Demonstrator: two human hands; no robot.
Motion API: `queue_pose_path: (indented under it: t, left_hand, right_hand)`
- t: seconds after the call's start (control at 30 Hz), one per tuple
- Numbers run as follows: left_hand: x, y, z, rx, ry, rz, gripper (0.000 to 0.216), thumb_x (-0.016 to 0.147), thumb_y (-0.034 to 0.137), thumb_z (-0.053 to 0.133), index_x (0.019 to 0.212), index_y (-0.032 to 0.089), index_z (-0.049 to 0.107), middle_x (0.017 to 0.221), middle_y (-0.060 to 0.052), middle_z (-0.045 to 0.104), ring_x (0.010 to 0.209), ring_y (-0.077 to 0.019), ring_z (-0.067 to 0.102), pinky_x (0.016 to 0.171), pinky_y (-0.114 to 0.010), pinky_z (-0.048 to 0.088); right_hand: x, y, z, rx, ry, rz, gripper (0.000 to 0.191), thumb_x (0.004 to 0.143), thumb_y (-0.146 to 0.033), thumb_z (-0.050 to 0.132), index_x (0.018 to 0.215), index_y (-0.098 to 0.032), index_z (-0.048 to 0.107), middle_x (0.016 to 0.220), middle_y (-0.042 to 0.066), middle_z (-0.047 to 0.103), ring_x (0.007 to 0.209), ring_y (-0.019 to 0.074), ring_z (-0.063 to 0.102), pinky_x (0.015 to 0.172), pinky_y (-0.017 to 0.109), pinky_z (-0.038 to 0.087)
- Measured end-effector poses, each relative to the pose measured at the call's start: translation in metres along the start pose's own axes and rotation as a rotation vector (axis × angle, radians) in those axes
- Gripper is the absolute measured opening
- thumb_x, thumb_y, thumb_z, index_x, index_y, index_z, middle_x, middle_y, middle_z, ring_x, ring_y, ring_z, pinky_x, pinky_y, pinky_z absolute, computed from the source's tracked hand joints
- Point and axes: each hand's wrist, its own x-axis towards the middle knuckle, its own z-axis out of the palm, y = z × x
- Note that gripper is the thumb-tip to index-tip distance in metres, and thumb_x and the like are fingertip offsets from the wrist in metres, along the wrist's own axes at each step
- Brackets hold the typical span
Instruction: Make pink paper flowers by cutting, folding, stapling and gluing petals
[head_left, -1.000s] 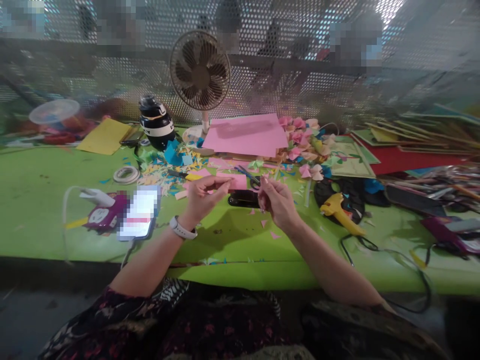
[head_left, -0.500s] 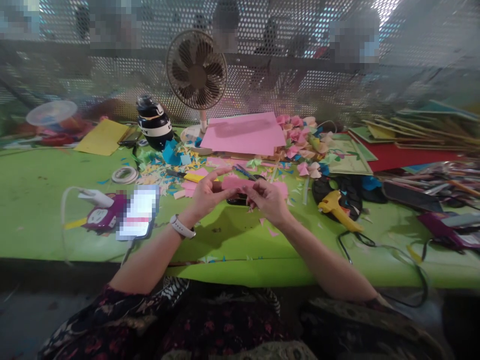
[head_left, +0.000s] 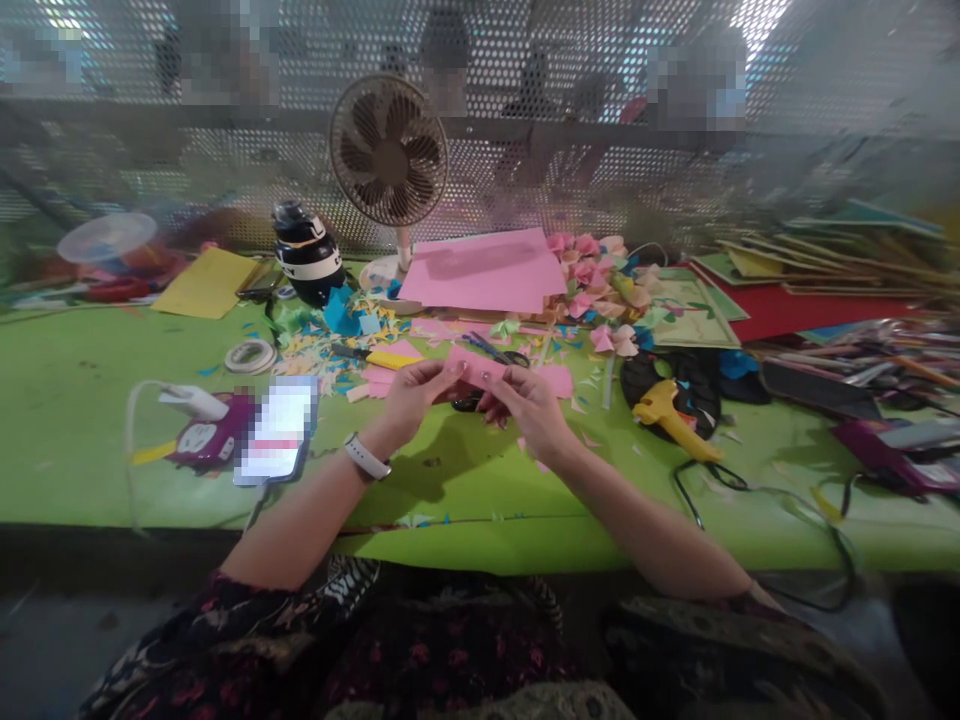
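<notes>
A small piece of pink paper (head_left: 478,369) is stretched between my two hands above the green table (head_left: 450,490). My left hand (head_left: 420,395) pinches its left end between thumb and fingers. On its right end, my right hand (head_left: 529,405) has a similar pinch. Just behind the paper lie dark-handled scissors (head_left: 514,358), partly covered. A yellow craft knife (head_left: 390,360) rests beyond my left hand on pink paper pieces. Beneath my hands a dark object is mostly hidden.
Behind stand a fan (head_left: 390,160), a black bottle (head_left: 307,255) and pink sheets (head_left: 484,272) beside folded paper flowers (head_left: 592,275). A yellow glue gun (head_left: 675,420) with a looping cord lies right; a phone (head_left: 277,430) and a tape roll (head_left: 251,356) lie left. Paper scraps are scattered about.
My left fingers, spread before, have closed onto the left end of the pink paper. The paper now shows more of its face between both hands.
</notes>
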Motion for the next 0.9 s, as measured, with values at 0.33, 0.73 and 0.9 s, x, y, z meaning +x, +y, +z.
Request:
queue_pose_path:
  t: [0.33,0.73,0.9]
  left_hand:
    - [0.002,-0.001,-0.002,-0.091,0.010,-0.044,0.037,0.062,0.041,0.089,0.066,0.016,0.063,0.065,0.004,0.067,0.059,-0.0069,0.064,0.068,-0.023,0.058]
    - [0.000,0.006,-0.007,-0.029,-0.086,-0.147,0.035,0.062,0.036,0.089,0.068,0.015,0.061,0.064,0.003,0.067,0.059,-0.0086,0.063,0.073,-0.026,0.056]
    - [0.000,0.004,-0.005,-0.047,-0.091,-0.180,0.033,0.061,0.033,0.089,0.068,0.014,0.063,0.066,0.002,0.068,0.060,-0.0081,0.063,0.070,-0.024,0.054]
  right_hand:
    - [-0.002,0.001,-0.004,-0.111,-0.154,-0.015,0.038,0.082,-0.053,0.070,0.073,-0.016,0.063,0.063,0.002,0.067,0.048,0.0094,0.059,0.044,0.021,0.042]
    - [0.017,0.007,-0.026,-0.535,-0.122,-0.694,0.014,0.087,-0.026,0.067,0.095,-0.030,0.078,0.133,0.006,0.059,0.129,0.0268,0.052,0.111,0.051,0.040]
    - [0.019,0.011,-0.028,-0.559,-0.110,-0.687,0.016,0.088,-0.028,0.068,0.100,-0.033,0.078,0.136,0.006,0.056,0.132,0.0273,0.050,0.112,0.052,0.040]
